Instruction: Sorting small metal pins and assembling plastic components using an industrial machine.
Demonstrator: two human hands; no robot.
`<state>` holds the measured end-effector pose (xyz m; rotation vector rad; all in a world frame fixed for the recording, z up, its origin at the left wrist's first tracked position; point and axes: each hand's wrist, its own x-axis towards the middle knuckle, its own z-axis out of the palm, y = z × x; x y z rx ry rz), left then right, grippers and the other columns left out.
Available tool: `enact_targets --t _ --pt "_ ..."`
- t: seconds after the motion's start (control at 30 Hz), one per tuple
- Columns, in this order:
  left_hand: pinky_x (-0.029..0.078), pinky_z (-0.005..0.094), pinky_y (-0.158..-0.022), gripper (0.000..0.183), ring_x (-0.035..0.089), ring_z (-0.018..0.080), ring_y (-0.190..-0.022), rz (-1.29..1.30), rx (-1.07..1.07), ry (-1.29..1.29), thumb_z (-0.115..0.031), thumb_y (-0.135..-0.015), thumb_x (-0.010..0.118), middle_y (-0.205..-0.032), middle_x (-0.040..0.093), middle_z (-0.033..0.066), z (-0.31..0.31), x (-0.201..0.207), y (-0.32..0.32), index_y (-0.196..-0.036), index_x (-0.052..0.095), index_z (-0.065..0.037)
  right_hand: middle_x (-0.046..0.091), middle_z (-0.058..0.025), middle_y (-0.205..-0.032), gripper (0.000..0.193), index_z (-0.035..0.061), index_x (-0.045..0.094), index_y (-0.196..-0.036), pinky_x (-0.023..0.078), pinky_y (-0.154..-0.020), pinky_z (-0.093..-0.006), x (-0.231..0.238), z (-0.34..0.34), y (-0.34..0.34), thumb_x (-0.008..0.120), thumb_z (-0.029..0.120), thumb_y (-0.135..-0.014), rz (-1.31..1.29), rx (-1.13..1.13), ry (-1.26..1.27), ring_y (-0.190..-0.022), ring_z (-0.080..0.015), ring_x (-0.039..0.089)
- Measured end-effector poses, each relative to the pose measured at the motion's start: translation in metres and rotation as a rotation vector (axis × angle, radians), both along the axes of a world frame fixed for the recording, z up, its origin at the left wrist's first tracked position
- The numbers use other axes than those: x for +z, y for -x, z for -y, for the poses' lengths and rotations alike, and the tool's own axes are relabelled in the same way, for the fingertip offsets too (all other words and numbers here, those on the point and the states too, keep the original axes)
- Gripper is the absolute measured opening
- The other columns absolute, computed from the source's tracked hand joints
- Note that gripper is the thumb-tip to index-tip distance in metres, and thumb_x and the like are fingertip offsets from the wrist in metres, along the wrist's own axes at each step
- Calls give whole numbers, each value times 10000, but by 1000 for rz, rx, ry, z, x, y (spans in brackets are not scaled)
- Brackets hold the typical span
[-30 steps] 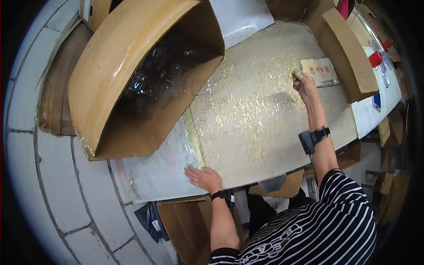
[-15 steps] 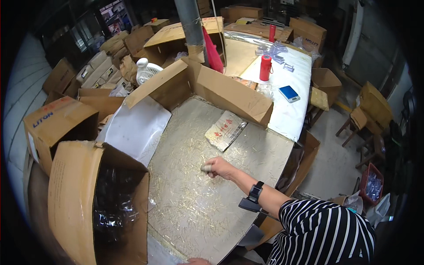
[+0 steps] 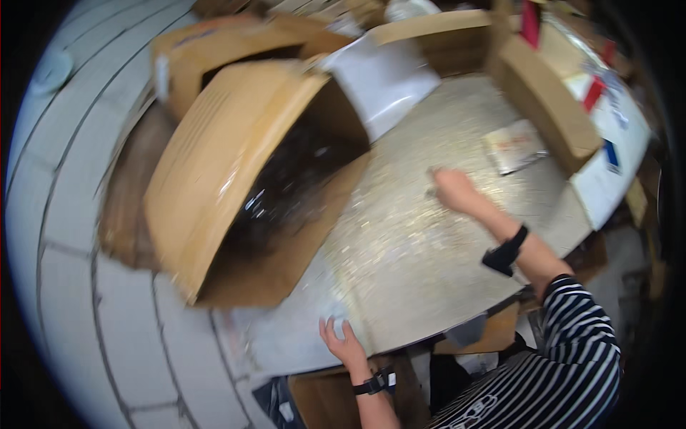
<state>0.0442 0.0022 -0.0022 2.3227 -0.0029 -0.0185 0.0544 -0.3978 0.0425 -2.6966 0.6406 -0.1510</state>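
Note:
My right hand (image 3: 451,190) rests low on a glittery, silver-grey table top (image 3: 421,250), fingers curled; the blur hides whether it holds anything small. My left hand (image 3: 344,342) lies flat on the near edge of that table top, fingers spread. A large open cardboard box (image 3: 236,164) lies on its side at the left of the surface, with dark, shiny wrapped items (image 3: 286,193) inside. A flat packet (image 3: 513,145) lies on the table beyond my right hand.
A white sheet (image 3: 382,82) leans behind the big box. More cardboard boxes (image 3: 543,100) line the far right edge, beside a white board (image 3: 607,157) with red and blue items. Grey floor tiles (image 3: 71,236) spread out at the left. Another open box (image 3: 321,400) sits under the table.
The view has swung around sharply. My right hand has drawn back from the flat packet toward the middle of the table. My left hand stays on the near edge.

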Motion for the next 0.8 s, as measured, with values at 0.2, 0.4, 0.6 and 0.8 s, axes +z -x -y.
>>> enact_targets --t 0.2,0.4,0.6,0.8 --pt "303 369 -1013 587 391 320 -1204 564 645 -151 -100 -766 648 -1293 396 240 -105 117 -56 -1252 374 81 556 -217 -1066 591 -36 401 -1157 436 -828 -448 76 -15 -139 657 256 -712 538 -41 90 -988 -380 536" --pt "425 355 -881 483 533 264 -1023 366 2 25 -173 -793 636 -1083 547 203 -127 117 -181 -1134 459 119 650 -188 -893 320 43 651 -947 488 -704 -398 102 74 -274 628 233 -690 581 -79 -134 -826 -340 626" --pt "507 274 -564 299 588 211 -814 551 296 -46 -173 -869 465 -980 578 158 -130 55 -147 -1015 559 71 591 -263 -891 279 -17 603 -966 465 -724 -372 71 1 -189 517 127 -743 923 194 76 -853 -345 594" --pt "526 283 -547 324 585 201 -825 522 199 12 -109 -880 435 -1105 531 139 -121 37 -108 -1168 450 39 662 -108 -876 229 -23 633 -966 464 -710 -300 34 30 -199 549 42 -763 1001 -28 -377 -782 -169 589"
